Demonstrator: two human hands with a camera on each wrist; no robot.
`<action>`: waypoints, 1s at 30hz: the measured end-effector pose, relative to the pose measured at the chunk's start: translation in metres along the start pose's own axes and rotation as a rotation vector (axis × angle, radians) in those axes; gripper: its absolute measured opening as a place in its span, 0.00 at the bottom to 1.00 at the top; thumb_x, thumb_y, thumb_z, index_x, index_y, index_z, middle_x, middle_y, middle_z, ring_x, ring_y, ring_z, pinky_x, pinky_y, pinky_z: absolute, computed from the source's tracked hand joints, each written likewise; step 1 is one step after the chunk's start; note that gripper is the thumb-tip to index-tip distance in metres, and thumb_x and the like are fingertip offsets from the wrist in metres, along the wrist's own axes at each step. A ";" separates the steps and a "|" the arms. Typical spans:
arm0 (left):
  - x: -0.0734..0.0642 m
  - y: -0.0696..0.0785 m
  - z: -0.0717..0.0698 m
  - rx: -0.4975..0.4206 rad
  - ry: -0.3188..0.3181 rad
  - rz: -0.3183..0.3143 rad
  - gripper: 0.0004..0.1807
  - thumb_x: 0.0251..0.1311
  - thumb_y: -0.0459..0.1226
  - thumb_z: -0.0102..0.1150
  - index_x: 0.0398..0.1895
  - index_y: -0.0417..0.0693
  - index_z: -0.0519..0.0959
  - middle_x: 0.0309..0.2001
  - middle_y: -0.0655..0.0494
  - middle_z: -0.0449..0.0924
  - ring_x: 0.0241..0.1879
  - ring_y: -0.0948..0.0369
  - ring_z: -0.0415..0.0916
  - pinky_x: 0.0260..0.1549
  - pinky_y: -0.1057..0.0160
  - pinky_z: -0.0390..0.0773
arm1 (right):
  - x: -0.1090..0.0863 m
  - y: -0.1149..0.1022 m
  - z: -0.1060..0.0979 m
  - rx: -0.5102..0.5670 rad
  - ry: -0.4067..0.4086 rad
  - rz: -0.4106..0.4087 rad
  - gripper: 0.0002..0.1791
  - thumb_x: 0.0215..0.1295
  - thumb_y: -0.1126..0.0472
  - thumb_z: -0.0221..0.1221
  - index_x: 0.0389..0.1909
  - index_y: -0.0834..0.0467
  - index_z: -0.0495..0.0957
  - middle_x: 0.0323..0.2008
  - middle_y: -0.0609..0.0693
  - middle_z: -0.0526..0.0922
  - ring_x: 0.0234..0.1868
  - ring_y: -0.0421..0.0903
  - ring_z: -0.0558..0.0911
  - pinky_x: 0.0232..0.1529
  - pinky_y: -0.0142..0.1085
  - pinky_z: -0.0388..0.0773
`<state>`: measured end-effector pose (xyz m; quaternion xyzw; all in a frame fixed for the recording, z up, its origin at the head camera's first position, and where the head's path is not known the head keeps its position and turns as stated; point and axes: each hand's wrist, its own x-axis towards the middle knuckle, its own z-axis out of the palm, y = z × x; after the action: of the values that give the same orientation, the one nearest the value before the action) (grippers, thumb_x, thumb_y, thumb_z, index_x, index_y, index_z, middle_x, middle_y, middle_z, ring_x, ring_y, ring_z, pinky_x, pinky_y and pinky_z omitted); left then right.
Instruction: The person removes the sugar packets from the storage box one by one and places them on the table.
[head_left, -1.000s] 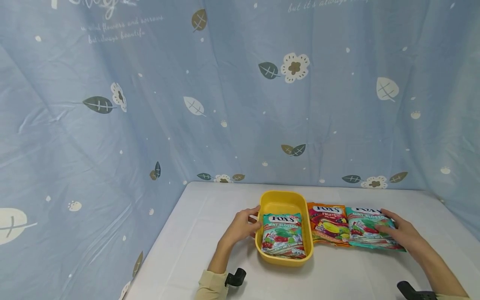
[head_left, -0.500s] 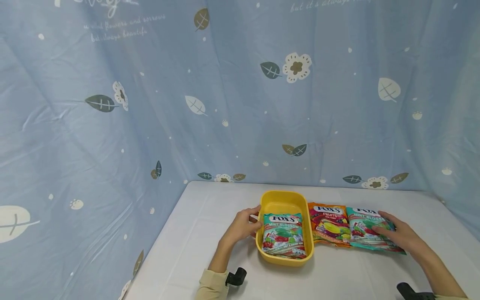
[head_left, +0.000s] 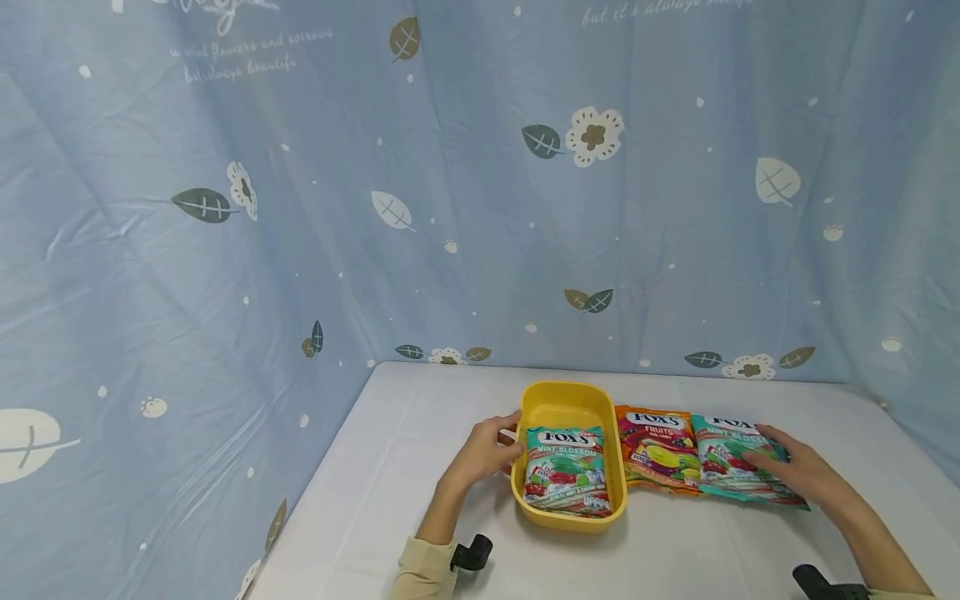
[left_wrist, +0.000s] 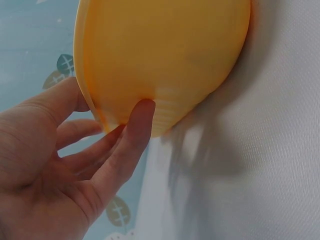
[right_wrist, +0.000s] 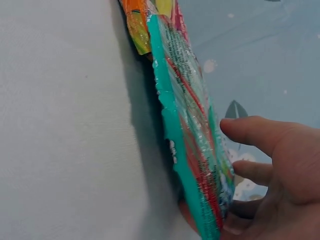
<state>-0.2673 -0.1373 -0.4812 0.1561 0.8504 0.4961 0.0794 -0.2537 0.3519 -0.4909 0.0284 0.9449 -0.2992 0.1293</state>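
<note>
In the head view, a yellow plastic tray holds a teal Fox's Mint Blossom candy bag. My left hand rests its thumb and fingertips against the tray's left wall. The left wrist view shows those fingers fairly straight on the outside of the wall. Right of the tray lies a red-orange Fox's Fruits candy bag, overlapped by a second Mint Blossom bag. My right hand holds that bag's right end, thumb over its top. In the right wrist view, a fingertip shows below the bag.
A white-covered table carries everything. Behind it and along the left hangs a blue printed curtain. Black wrist-worn devices sit near both sleeves.
My right thumb and fingers have shifted slightly left over the Mint Blossom bag. The left hand, the tray and the bags stay in place.
</note>
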 end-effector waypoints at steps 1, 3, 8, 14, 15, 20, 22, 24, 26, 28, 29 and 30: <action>0.000 0.000 0.000 -0.001 -0.001 0.000 0.34 0.63 0.35 0.60 0.72 0.41 0.64 0.56 0.42 0.76 0.46 0.57 0.78 0.25 0.65 0.86 | -0.001 -0.001 0.000 -0.007 -0.001 -0.002 0.50 0.72 0.37 0.47 0.72 0.75 0.43 0.64 0.86 0.47 0.61 0.83 0.54 0.57 0.75 0.64; 0.000 -0.001 0.000 -0.004 -0.002 -0.002 0.34 0.63 0.35 0.60 0.72 0.41 0.64 0.57 0.42 0.76 0.46 0.56 0.78 0.25 0.64 0.87 | -0.001 -0.003 -0.002 -0.022 -0.004 -0.011 0.50 0.72 0.37 0.46 0.71 0.75 0.44 0.64 0.86 0.47 0.61 0.83 0.54 0.56 0.75 0.64; 0.000 -0.002 0.000 -0.007 0.001 -0.005 0.34 0.62 0.35 0.60 0.72 0.41 0.64 0.56 0.42 0.76 0.46 0.56 0.78 0.26 0.64 0.87 | -0.004 -0.009 -0.005 -0.059 0.000 -0.037 0.48 0.72 0.37 0.46 0.70 0.76 0.47 0.63 0.86 0.50 0.60 0.83 0.57 0.54 0.74 0.66; 0.000 -0.001 0.000 0.005 0.004 0.001 0.33 0.63 0.35 0.60 0.72 0.42 0.64 0.55 0.44 0.77 0.46 0.57 0.78 0.25 0.65 0.86 | -0.007 -0.015 -0.008 -0.091 0.030 -0.028 0.46 0.71 0.38 0.47 0.68 0.77 0.52 0.62 0.86 0.53 0.59 0.83 0.58 0.53 0.74 0.67; 0.000 0.000 0.000 0.008 0.004 0.002 0.34 0.63 0.35 0.60 0.72 0.42 0.64 0.55 0.44 0.77 0.46 0.57 0.78 0.25 0.65 0.86 | -0.007 -0.016 -0.008 -0.101 0.038 -0.022 0.46 0.71 0.38 0.47 0.68 0.77 0.52 0.62 0.85 0.53 0.59 0.83 0.58 0.54 0.74 0.67; -0.001 0.001 0.000 0.010 0.005 0.004 0.34 0.62 0.35 0.61 0.72 0.41 0.64 0.55 0.44 0.77 0.46 0.57 0.78 0.25 0.65 0.87 | -0.008 -0.027 -0.009 -0.131 0.073 -0.019 0.46 0.70 0.38 0.49 0.67 0.76 0.54 0.61 0.85 0.57 0.58 0.81 0.61 0.53 0.73 0.69; -0.001 0.000 0.000 0.006 0.004 0.005 0.34 0.62 0.35 0.61 0.72 0.41 0.64 0.55 0.44 0.77 0.46 0.57 0.78 0.25 0.64 0.87 | -0.008 -0.032 -0.008 -0.130 0.093 -0.038 0.46 0.71 0.38 0.49 0.68 0.76 0.54 0.60 0.85 0.58 0.57 0.81 0.62 0.53 0.72 0.69; -0.001 0.000 0.000 0.002 0.003 0.008 0.34 0.62 0.34 0.61 0.72 0.41 0.64 0.55 0.44 0.77 0.46 0.57 0.78 0.25 0.63 0.87 | -0.007 -0.035 -0.006 -0.127 0.110 -0.065 0.45 0.71 0.39 0.49 0.68 0.76 0.54 0.61 0.84 0.58 0.58 0.81 0.62 0.53 0.73 0.69; -0.001 0.000 0.000 -0.001 0.003 0.010 0.34 0.62 0.35 0.61 0.72 0.41 0.64 0.55 0.44 0.77 0.46 0.56 0.78 0.25 0.63 0.87 | -0.006 -0.038 -0.003 -0.127 0.116 -0.084 0.44 0.71 0.39 0.49 0.68 0.75 0.55 0.62 0.84 0.58 0.58 0.81 0.62 0.52 0.73 0.69; -0.001 -0.001 0.000 -0.004 0.003 0.010 0.34 0.62 0.35 0.61 0.72 0.41 0.64 0.55 0.44 0.77 0.46 0.56 0.78 0.25 0.63 0.87 | -0.004 -0.041 0.001 -0.125 0.109 -0.091 0.44 0.71 0.38 0.49 0.68 0.73 0.56 0.62 0.83 0.58 0.58 0.82 0.62 0.51 0.74 0.70; -0.001 -0.001 0.001 -0.004 0.004 0.010 0.34 0.62 0.35 0.61 0.72 0.41 0.64 0.55 0.45 0.77 0.45 0.57 0.78 0.25 0.64 0.87 | -0.004 -0.044 0.003 -0.123 0.102 -0.093 0.45 0.71 0.37 0.49 0.69 0.73 0.56 0.62 0.83 0.58 0.59 0.82 0.62 0.50 0.74 0.70; 0.000 -0.001 0.001 -0.004 0.003 0.010 0.34 0.62 0.35 0.61 0.72 0.41 0.64 0.55 0.45 0.77 0.45 0.57 0.78 0.25 0.64 0.87 | -0.004 -0.047 0.004 -0.120 0.095 -0.089 0.45 0.70 0.36 0.49 0.69 0.72 0.56 0.63 0.83 0.58 0.59 0.82 0.61 0.50 0.74 0.70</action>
<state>-0.2669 -0.1373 -0.4828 0.1594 0.8489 0.4982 0.0758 -0.2550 0.3112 -0.4669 -0.0072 0.9666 -0.2459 0.0724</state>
